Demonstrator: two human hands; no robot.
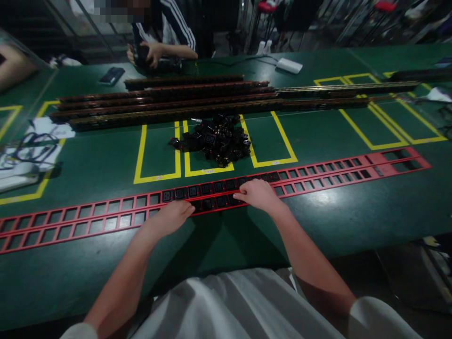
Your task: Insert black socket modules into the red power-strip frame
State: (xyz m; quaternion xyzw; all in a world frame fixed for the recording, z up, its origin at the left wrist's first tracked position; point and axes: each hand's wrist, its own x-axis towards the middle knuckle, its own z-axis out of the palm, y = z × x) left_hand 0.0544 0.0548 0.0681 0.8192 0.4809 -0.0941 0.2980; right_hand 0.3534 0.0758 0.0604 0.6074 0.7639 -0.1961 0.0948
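Note:
Two long red slotted strips (116, 214) lie side by side across the bench before me, with rows of rectangular openings. Black power sockets (192, 191) fill several openings in the middle of both strips. My left hand (171, 217) is closed over the near strip, its fingertips at the left end of that strip's sockets. My right hand (259, 193) is also closed, thumb and fingers bent down onto the sockets farther right. The fingers hide whatever either hand may grip. Beyond the strips is a heap of loose black sockets (221, 141).
Stacked long dark rails (169, 99) run along the back of the green bench (328, 202). Yellow tape outlines (157, 178) mark its surface. Cables and a white device (19, 176) lie at left. Opposite, a person's hands (151, 54) hold a dark object near a phone (111, 75).

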